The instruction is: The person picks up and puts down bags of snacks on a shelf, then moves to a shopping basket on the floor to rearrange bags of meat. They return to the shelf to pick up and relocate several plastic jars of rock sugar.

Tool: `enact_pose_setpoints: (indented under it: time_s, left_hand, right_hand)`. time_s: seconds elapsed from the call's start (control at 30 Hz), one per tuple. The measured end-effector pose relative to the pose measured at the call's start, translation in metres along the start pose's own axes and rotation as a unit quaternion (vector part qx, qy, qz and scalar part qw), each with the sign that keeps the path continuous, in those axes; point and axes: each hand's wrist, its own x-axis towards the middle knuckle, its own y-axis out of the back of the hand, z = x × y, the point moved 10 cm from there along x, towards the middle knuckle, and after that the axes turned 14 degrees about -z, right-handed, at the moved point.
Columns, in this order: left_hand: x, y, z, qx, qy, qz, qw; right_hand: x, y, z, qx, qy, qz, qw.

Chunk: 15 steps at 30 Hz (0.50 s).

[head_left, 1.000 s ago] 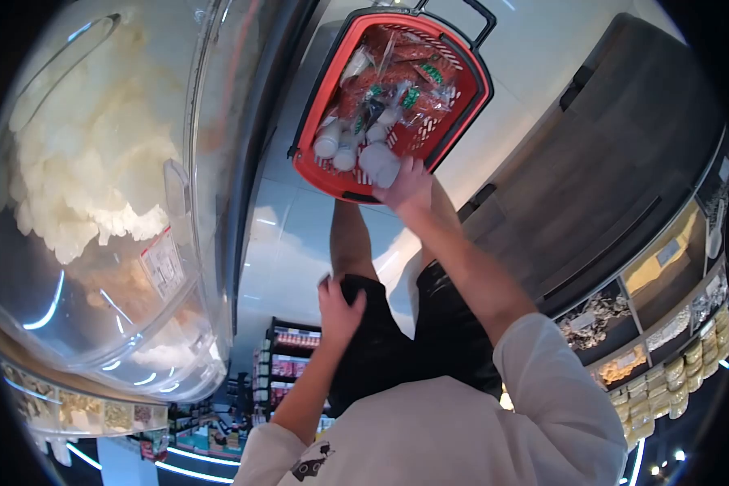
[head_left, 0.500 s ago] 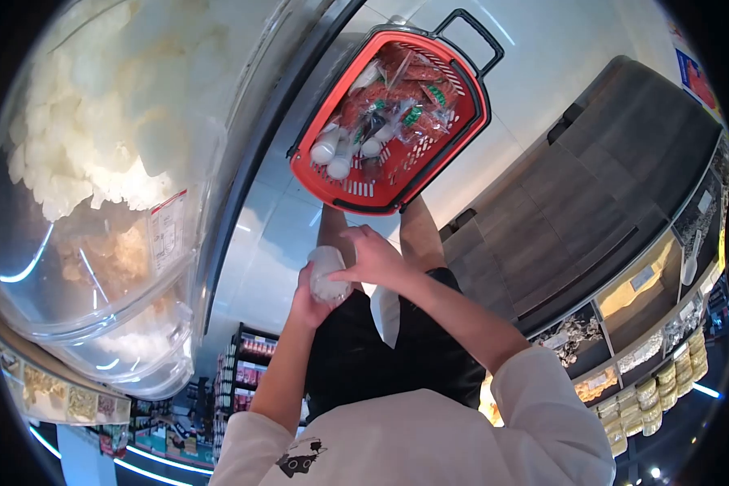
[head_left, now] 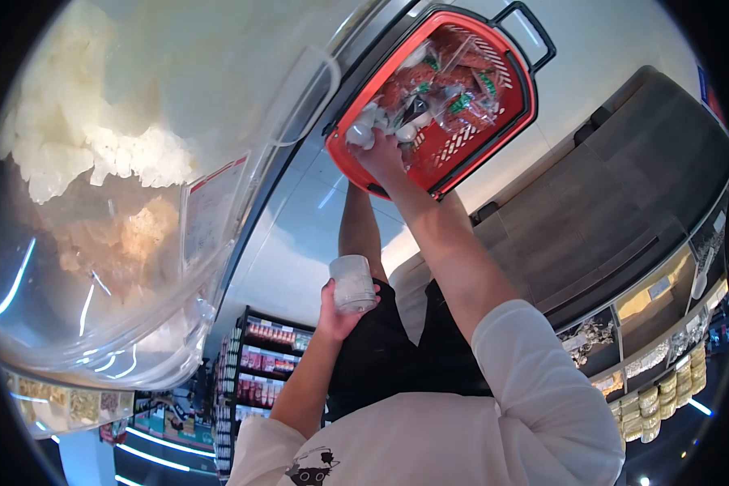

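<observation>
My left hand [head_left: 342, 314] is wrapped round a whitish translucent jar [head_left: 352, 283] above my lap. Over the near left corner of a red shopping basket [head_left: 356, 172], my right hand [head_left: 381, 155] reaches in beside white-lidded containers [head_left: 360, 134]. Its fingers are partly hidden, and whether they grip anything does not show. Clear plastic bags with reddish contents and green marks [head_left: 466, 89] lie in the basket.
A clear curved bin of pale pieces [head_left: 138, 154] stands close on the left. On the right are a dark wood-look surface [head_left: 575, 186] and a curved display of food compartments [head_left: 652, 292]. Packed shelves [head_left: 263, 360] stand at the lower left.
My right hand has left the jar and moved up into the basket. My left hand still holds the jar, now slightly lower and further right. The basket appears further up and right.
</observation>
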Motion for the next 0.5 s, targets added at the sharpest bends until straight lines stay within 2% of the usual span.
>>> enact_pose_setpoints:
  time_s: [0.03,0.1,0.17,0.23,0.27,0.3,0.33,0.37,0.43,0.5]
  left_hand:
    - [-0.001,-0.001,0.003,0.010,0.000,-0.007,1.000]
    - [-0.002,-0.001,0.009,0.008,-0.004,-0.020,1.000]
    - [-0.004,-0.001,0.021,0.010,-0.015,-0.042,0.999]
    - [-0.004,-0.002,0.019,-0.020,-0.020,-0.057,0.998]
    - [-0.009,0.008,0.016,-0.014,-0.020,-0.010,1.000]
    - [-0.015,0.014,0.018,-0.017,-0.015,-0.002,1.000]
    - [0.000,0.005,0.021,-0.034,-0.014,-0.051,0.998]
    - [-0.005,-0.004,0.025,-0.051,-0.011,-0.083,0.995]
    - [-0.014,0.000,0.027,-0.011,-0.015,-0.058,0.998]
    - [-0.009,0.000,0.029,-0.002,0.002,-0.038,0.999]
  right_hand:
    - [0.013,-0.011,0.009,-0.009,-0.053,-0.029,0.998]
    - [0.031,-0.029,0.014,0.031,-0.073,-0.028,0.996]
    - [0.040,-0.028,0.022,0.098,-0.136,0.028,0.985]
    - [0.065,-0.009,0.015,0.096,-0.109,0.020,0.989]
    - [0.057,-0.021,0.021,0.114,-0.112,-0.003,0.987]
    - [0.048,-0.033,0.024,0.148,-0.119,-0.013,0.982]
    - [0.059,-0.033,0.034,0.070,-0.144,0.012,0.987]
    - [0.061,-0.023,0.021,0.079,-0.132,0.022,0.988]
    - [0.035,-0.026,0.027,0.089,-0.169,0.032,0.981]
    - [0.031,-0.025,0.018,0.123,-0.148,0.063,0.979]
